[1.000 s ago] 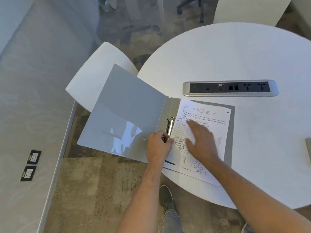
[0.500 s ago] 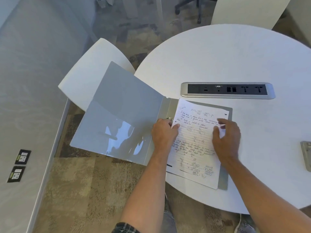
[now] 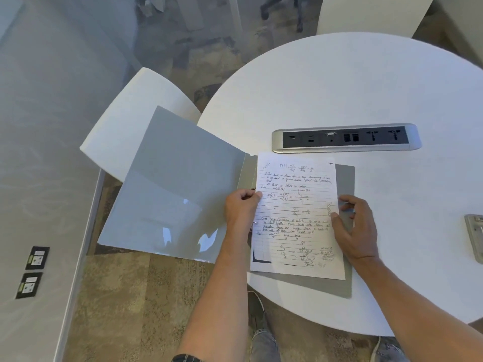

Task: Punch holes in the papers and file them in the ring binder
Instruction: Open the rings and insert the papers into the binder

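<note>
Since a second ago the right hand (image 3: 355, 228) has slid off the paper (image 3: 295, 215) to pinch its right edge; the left hand (image 3: 241, 209) grips the left edge now. The binder (image 3: 172, 184) lies open on the table (image 3: 366, 82).

The handwritten paper (image 3: 295, 212) reads "P(E)", "white", "red", "blue"; the rest is illegible.

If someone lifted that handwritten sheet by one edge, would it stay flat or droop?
Probably droop: the handwritten sheet looks like thin lined paper, and both the left hand and right hand grip its opposite edges. It likely weighs almost nothing and could slide easily over the smooth grey binder.
</note>
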